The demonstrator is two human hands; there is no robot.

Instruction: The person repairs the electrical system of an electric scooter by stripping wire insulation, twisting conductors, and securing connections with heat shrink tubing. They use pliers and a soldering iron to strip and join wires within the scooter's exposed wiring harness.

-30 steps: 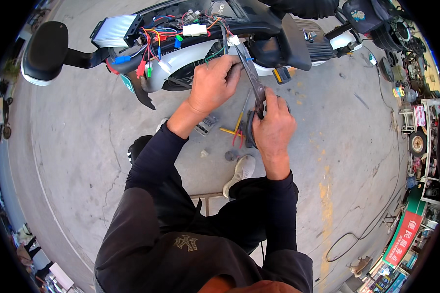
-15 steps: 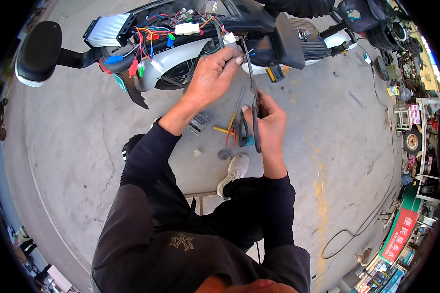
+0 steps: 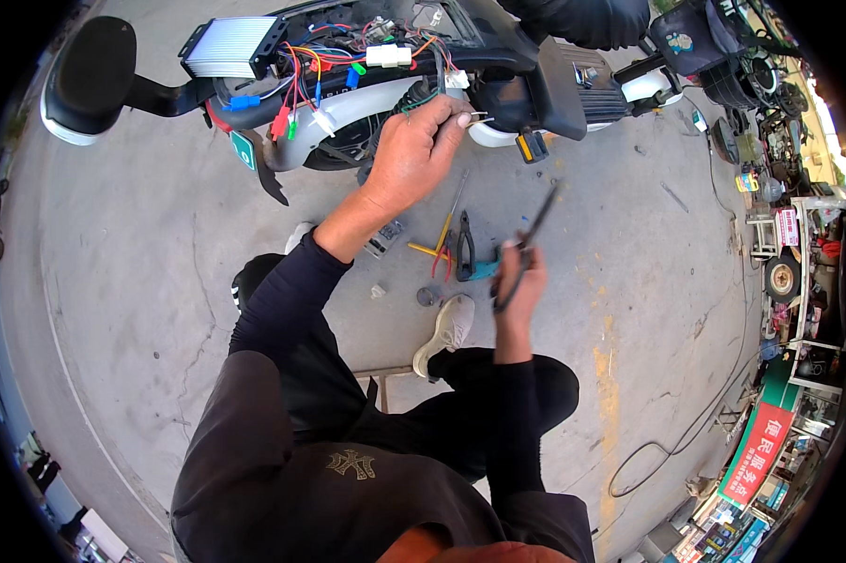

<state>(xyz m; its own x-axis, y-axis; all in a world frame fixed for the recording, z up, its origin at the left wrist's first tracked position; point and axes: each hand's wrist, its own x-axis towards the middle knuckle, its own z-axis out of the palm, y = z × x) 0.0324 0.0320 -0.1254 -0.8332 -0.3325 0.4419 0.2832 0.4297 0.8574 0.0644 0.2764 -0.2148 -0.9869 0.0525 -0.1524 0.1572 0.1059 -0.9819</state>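
Observation:
My left hand (image 3: 411, 158) pinches the end of a cable (image 3: 441, 68) beside the scooter, at the top middle. Short thin wire ends (image 3: 479, 117) stick out past the thumb and fingertip. Lower and to the right, my right hand (image 3: 520, 286) is closed around a pair of dark scissors (image 3: 540, 214). Their long blades point up and away, apart from the wires and slightly blurred. Above my left hand, the electric scooter (image 3: 357, 117) has its body open, with coloured wires and a white connector (image 3: 388, 56) exposed. A finned silver controller box (image 3: 230, 47) rests on it at the left.
On the ground between my hands and shoe lie black pliers (image 3: 465, 239), red-handled pliers (image 3: 448, 258), a yellow-handled tool (image 3: 430, 251) and a clear case (image 3: 383, 238). Shelves with parts and a wheel (image 3: 783, 277) line the right side. A black cable (image 3: 667, 455) curls across the ground.
My right hand has drawn the scissors down and to the right, away from the wires. My left hand keeps its grip on the cable, and wire ends now show beyond its fingers.

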